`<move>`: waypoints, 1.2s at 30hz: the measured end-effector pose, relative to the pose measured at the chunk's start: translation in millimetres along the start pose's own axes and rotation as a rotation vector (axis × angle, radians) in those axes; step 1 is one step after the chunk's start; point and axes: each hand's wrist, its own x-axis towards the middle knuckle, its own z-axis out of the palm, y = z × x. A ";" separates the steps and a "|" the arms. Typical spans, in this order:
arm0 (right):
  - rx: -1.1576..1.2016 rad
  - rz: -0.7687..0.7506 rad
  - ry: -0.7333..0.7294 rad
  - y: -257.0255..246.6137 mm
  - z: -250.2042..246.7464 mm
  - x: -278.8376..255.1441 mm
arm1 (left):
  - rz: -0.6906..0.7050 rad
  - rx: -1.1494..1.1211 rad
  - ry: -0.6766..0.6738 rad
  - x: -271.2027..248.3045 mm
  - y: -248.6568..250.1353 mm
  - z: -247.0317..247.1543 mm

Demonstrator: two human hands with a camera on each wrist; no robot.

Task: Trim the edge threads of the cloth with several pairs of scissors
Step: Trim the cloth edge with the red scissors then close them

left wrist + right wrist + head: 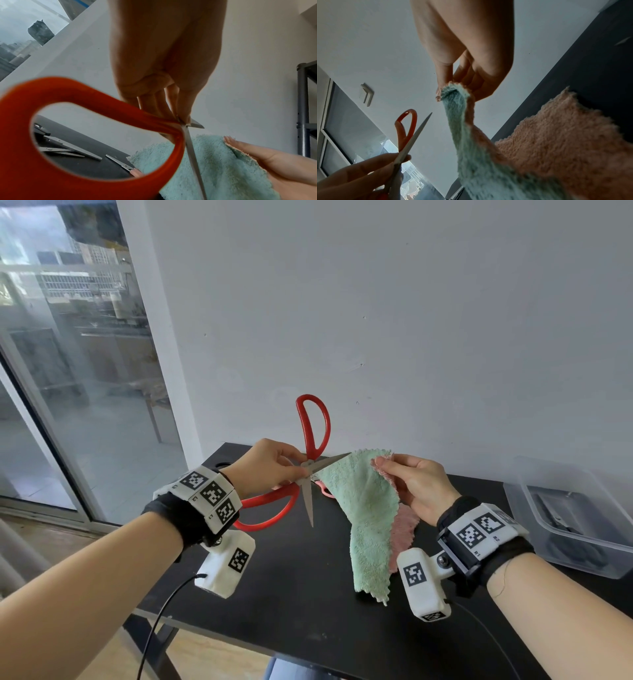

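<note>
The left hand [274,465] covers the pivot of the red scissors [310,440] — whether any finger passes through a loop cannot be told. In the left wrist view the near red loop [96,94] is a soft blur cut off at the 9 o'clock edge. Through it, other scissors [68,147] on the counter [308,594] show only blades; their handles are out of sight. A pink handle [323,488] peeks from behind the cloth [363,508], the rest covered. The cloth's lower corner runs off the 6 o'clock edge in the right wrist view. The plastic box [575,508] at 3 o'clock holds something dark — too murky to name.
</note>
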 end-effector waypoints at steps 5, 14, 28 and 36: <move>-0.021 -0.011 -0.015 -0.4 -1.1 -1.7 | -0.001 -0.089 -0.011 -0.5 1.2 4.9; -0.021 -0.021 0.007 -4.0 -13.7 -2.2 | -0.007 -0.069 -0.016 -4.2 10.0 13.1; 0.005 -0.057 0.009 -8.5 -19.3 -2.9 | -0.037 -0.320 -0.047 -7.0 5.7 12.0; 0.002 -0.055 0.008 -11.7 -20.4 -4.2 | -0.038 -0.286 -0.008 -5.2 2.3 11.3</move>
